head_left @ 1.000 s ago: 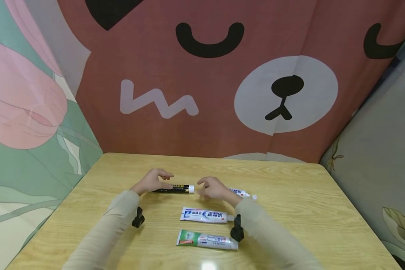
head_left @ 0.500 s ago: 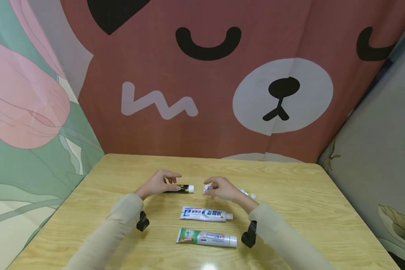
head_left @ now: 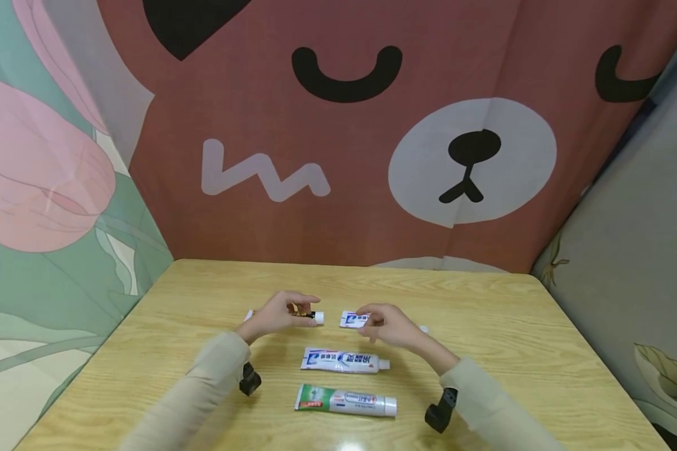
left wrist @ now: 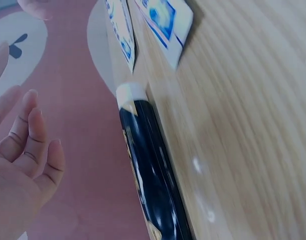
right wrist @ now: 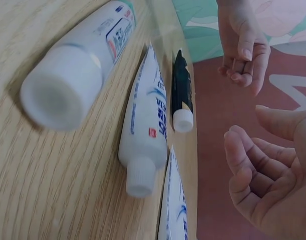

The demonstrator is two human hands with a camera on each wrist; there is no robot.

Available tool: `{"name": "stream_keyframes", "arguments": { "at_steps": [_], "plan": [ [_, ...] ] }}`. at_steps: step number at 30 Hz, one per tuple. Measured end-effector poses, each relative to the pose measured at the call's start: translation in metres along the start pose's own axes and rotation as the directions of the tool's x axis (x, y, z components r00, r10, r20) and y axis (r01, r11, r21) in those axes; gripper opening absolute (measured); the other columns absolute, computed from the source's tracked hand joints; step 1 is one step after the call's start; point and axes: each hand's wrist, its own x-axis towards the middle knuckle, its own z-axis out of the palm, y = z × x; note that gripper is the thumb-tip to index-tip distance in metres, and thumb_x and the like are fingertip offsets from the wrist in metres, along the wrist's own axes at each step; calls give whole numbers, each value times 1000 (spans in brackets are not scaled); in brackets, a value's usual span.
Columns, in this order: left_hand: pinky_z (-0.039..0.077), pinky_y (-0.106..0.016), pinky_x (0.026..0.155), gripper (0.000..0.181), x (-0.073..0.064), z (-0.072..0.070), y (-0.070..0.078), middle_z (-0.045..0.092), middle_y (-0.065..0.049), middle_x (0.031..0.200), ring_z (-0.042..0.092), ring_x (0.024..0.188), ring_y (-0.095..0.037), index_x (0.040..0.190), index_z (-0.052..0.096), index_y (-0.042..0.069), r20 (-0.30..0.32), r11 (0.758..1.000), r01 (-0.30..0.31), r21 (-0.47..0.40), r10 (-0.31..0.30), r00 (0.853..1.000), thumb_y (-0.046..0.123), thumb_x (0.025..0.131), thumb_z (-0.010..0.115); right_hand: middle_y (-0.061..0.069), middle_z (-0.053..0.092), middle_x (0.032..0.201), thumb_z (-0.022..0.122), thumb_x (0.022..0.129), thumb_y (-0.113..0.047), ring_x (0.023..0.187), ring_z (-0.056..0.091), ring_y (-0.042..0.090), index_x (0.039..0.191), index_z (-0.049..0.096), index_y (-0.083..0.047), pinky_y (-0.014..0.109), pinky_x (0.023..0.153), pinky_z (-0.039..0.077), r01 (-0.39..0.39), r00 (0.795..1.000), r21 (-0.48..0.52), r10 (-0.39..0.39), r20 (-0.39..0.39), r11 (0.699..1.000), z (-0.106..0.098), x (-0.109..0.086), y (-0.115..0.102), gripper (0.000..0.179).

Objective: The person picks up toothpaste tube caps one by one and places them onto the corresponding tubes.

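My left hand point(head_left: 279, 312) hovers over a black toothpaste tube point(left wrist: 147, 160) with a white cap, overlapping most of it in the head view. In the left wrist view its loosely bent fingers are apart from the tube and hold nothing. Facing it, my right hand point(head_left: 392, 326) hangs over a white-and-blue toothpaste tube point(head_left: 351, 319), hiding its middle. Nothing lies between the right fingers, which are loosely curved in the right wrist view point(right wrist: 265, 170). Nearer me lie a second white-and-blue toothpaste tube point(head_left: 338, 360) and a green-and-white one point(head_left: 344, 401), caps to the right.
The tubes rest flat on a light wood table point(head_left: 485, 351). Behind it hangs a reddish-brown cloth point(head_left: 361, 225) with a bear face. A floral cloth point(head_left: 45, 294) hangs at the left, and a grey one point(head_left: 626, 250) at the right.
Both hands have shifted to the right. The left now covers more of the black tube's cap end; the right has uncovered the left end of the back white-and-blue tube. The tubes lie where they were.
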Motion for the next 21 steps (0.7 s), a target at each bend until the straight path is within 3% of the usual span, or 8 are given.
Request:
{"name": "stream_keyframes", "arguments": {
  "at_steps": [6,13,16,21],
  "plan": [
    [44,-32,63,44,11,11,7,60,-8,86,51,76,-17,121,58,4,24,1000,-8,-15,9,1000,12,80,71,17,60,74,61,87,-11,66,58,37,120,51,8,47,61,48,-2,1000,-12,1,-31,1000,-8,-10,9,39],
    [43,-33,64,43,24,21,13,59,-16,88,49,75,-20,121,58,3,51,999,-33,-9,34,998,9,80,70,8,59,72,58,88,-3,60,58,23,120,50,11,43,58,49,-33,998,-37,31,-49,999,-20,-24,-1,36],
    [44,-33,67,42,29,25,16,59,-7,85,49,74,-14,120,60,9,56,999,-41,-1,41,998,14,80,71,8,59,74,58,88,-3,61,58,21,121,49,11,39,59,50,-39,998,-50,36,-55,998,-26,-27,3,37],
    [44,-32,70,46,40,32,20,58,6,82,50,75,-12,121,60,14,81,998,-58,4,58,995,25,79,72,13,61,77,61,88,-12,65,59,30,122,49,10,41,60,50,-44,997,-64,40,-64,997,-35,-28,21,42]
  ]
}}
